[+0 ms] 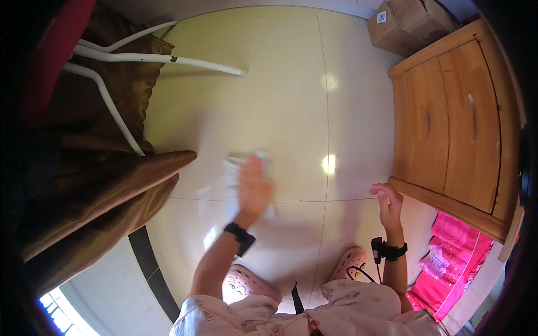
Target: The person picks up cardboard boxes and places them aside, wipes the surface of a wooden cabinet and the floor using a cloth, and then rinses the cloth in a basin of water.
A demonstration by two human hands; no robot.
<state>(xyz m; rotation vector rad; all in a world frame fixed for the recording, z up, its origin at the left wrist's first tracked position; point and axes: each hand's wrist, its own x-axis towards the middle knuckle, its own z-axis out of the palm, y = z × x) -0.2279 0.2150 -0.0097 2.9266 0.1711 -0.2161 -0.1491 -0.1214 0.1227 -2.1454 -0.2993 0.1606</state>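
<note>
My left hand point(254, 189), blurred, lies flat over a white cloth point(232, 180) on the glossy tiled floor point(286, 126). The cloth shows on both sides of the hand, and its part beneath the palm is hidden. A black strap is round my left wrist. To the right, my right hand point(388, 199) is raised with loosely bent fingers and holds nothing; it is close to the lower corner of the wooden drawer cabinet point(424, 126). On that wrist is a black strap with a small device and a cable.
White metal legs point(201, 63) stand at the upper left beside a brown satin curtain point(126, 197). Cardboard boxes point(403, 29) are at the top right. Pink printed fabric point(449, 256) lies below the cabinet. Pink clogs point(248, 283) are on my feet.
</note>
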